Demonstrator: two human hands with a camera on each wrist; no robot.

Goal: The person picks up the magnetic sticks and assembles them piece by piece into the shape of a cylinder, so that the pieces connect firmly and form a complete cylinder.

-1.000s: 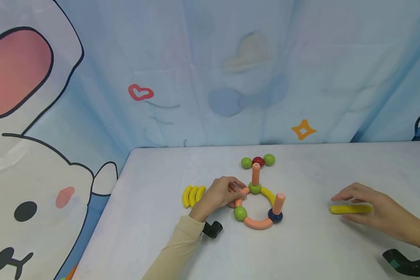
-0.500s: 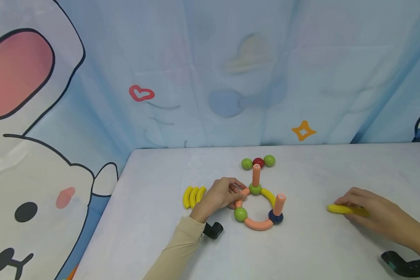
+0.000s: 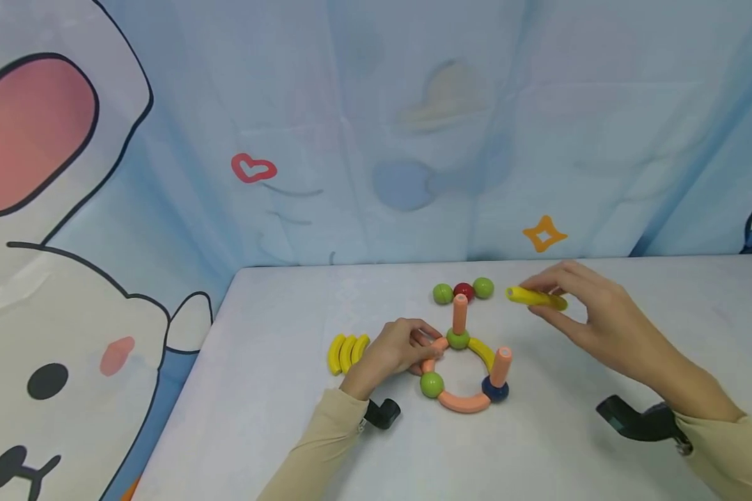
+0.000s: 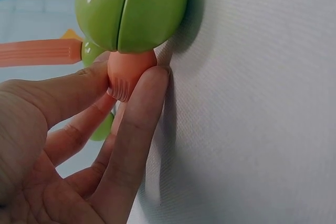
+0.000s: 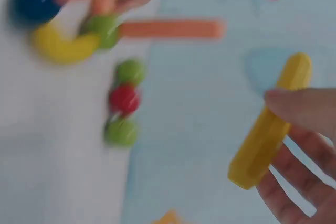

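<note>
In the head view, a ring of toy pieces lies on the table. My left hand [image 3: 396,348] pinches its left orange curved piece [image 4: 131,69] between thumb and fingers, just by a green ball [image 3: 432,384]. The ring also has another green ball [image 3: 458,339], a dark blue ball [image 3: 495,388], a yellow curved piece [image 3: 482,353] and a front orange curved piece [image 3: 465,402]. Orange rods [image 3: 460,314] stand upright on the back green and blue balls. My right hand [image 3: 608,330] holds a straight yellow rod [image 5: 268,135] above the table, right of the ring.
Behind the ring sit two loose green balls [image 3: 483,287] with a red ball [image 3: 464,291] between them. Several yellow curved pieces [image 3: 347,353] lie side by side left of my left hand. A printed curtain [image 3: 376,139] hangs behind the table [image 3: 288,299].
My right hand has closed its grip on the yellow rod, lifted it and carried it left and toward the back, near the loose balls. The left hand stays on the ring.
</note>
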